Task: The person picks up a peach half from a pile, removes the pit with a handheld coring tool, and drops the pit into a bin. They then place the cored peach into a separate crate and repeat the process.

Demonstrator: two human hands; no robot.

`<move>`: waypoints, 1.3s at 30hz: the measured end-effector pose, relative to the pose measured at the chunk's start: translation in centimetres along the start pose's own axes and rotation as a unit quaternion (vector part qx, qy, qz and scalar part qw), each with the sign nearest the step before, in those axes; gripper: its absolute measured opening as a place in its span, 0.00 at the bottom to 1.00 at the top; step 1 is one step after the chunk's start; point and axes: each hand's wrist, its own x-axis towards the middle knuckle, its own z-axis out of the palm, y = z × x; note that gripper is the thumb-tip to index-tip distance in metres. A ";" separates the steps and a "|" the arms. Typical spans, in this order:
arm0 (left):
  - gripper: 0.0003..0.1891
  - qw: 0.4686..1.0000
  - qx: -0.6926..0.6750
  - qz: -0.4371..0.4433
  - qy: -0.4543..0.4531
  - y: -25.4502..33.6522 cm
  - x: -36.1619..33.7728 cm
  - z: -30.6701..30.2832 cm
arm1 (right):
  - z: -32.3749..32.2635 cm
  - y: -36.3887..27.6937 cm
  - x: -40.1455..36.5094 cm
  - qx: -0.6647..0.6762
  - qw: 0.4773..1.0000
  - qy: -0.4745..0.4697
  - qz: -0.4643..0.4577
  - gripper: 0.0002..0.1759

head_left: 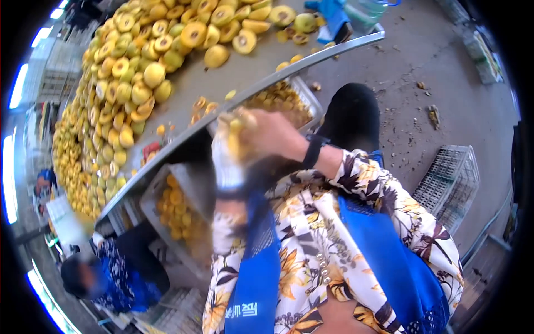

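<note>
My left hand (pixel 227 158), in a white glove, is closed around a piece of yellow fruit (pixel 236 140) that looks like a peach half. My bare right hand (pixel 272 132), with a black band at the wrist, presses against the same fruit from the right, fingers curled. Motion blur hides what the right fingers grip. Both hands are over my lap, just off the metal table's edge (pixel 245 99). Under the edge, a white crate (pixel 311 100) holds cut fruit pieces (pixel 281 99).
Many halved yellow fruits (pixel 139 83) are heaped on the table. A blue cloth-like item (pixel 335 19) lies at its far corner. A crate of fruit halves (pixel 181 209) stands at left near a seated person (pixel 122 273). A plastic crate (pixel 448 181) sits on the littered floor at right.
</note>
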 end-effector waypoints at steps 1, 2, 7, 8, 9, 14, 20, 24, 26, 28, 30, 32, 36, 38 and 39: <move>0.06 1.000 0.022 -0.016 -0.002 0.5 -0.6 0.5 | -0.5 -0.6 0.0 0.012 1.000 -0.003 0.029 0.14; 0.07 0.999 0.010 -0.034 0.006 0.8 -0.9 0.9 | -1.0 -1.2 -0.2 0.025 0.998 -0.007 0.057 0.12; 0.18 0.999 0.035 -0.028 0.022 0.8 -1.5 2.0 | -1.0 -0.6 -0.7 0.025 0.997 0.029 0.071 0.13; 0.17 0.997 0.074 0.032 0.008 -0.6 -0.7 0.9 | -1.1 -0.4 -0.7 0.035 0.996 0.035 0.071 0.13; 0.17 0.993 0.102 0.063 0.001 -1.7 0.0 0.0 | -1.2 -0.2 -0.8 0.046 0.996 0.038 0.071 0.13; 0.14 0.991 -0.114 -0.066 0.009 -0.6 -0.6 1.2 | 0.2 1.2 -1.2 -0.014 0.998 -0.052 0.009 0.15; 0.19 0.990 -0.087 0.014 0.109 -1.6 2.7 -1.0 | 0.3 2.6 -2.2 -0.105 0.993 -0.035 0.040 0.24; 0.17 0.985 -0.123 0.056 0.106 -1.0 2.1 -0.7 | -0.4 0.0 -2.8 -0.059 0.998 -0.002 0.030 0.19; 0.17 0.983 -0.129 0.081 0.099 -1.2 1.7 -0.6 | 0.0 -0.2 -3.0 -0.059 0.997 -0.024 0.033 0.18; 0.17 0.983 -0.127 0.101 0.087 -1.5 1.5 -0.5 | 0.3 0.0 -3.1 -0.062 0.997 -0.039 0.039 0.17; 0.17 0.985 -0.108 0.107 0.083 -1.3 1.3 -0.2 | 1.1 0.8 -3.0 -0.068 0.996 -0.049 0.044 0.16; 0.18 0.987 -0.088 0.113 0.079 -1.1 1.0 0.0 | 1.5 1.1 -3.0 -0.062 0.996 -0.052 0.029 0.16; 0.17 0.987 -0.070 0.109 0.094 -1.7 1.2 0.1 | 1.7 0.7 -2.9 -0.045 0.995 -0.056 0.062 0.17; 0.17 0.980 0.046 0.171 0.093 -2.1 1.2 0.2 | 1.4 -0.1 -3.0 -0.019 0.992 -0.059 0.108 0.18; 0.17 0.945 0.188 0.256 0.082 -3.8 2.1 -1.4 | 1.2 -0.5 -3.1 -0.006 0.990 -0.061 0.131 0.18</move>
